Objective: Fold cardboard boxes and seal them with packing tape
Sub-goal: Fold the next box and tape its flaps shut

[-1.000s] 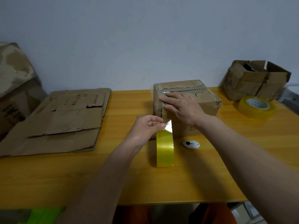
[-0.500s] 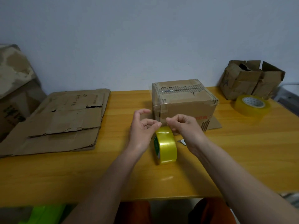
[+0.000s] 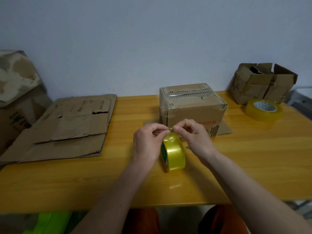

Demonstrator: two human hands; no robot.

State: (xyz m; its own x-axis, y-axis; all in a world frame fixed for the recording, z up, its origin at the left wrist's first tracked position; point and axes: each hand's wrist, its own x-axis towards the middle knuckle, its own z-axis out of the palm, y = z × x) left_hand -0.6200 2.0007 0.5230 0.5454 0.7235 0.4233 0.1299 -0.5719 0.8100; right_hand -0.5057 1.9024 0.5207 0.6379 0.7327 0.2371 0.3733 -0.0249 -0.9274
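1. Surroundings: flattened cardboard (image 3: 67,125) lies at the table's (image 3: 84,179) left; a crumpled open box (image 3: 263,83) and a second tape roll (image 3: 263,109) sit at far right.
2. Task objects: the taped cardboard box (image 3: 192,105) stands mid-table; the yellow tape roll (image 3: 173,152) stands on edge just before it, between the wrists.
3. Hands: left hand (image 3: 148,141) and right hand (image 3: 194,134) meet fingertip to fingertip above the roll, both pinching its clear tape end (image 3: 170,128).

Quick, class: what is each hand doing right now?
Left hand: pinches the loose end of the yellow packing tape roll.
Right hand: pinches that same tape end.
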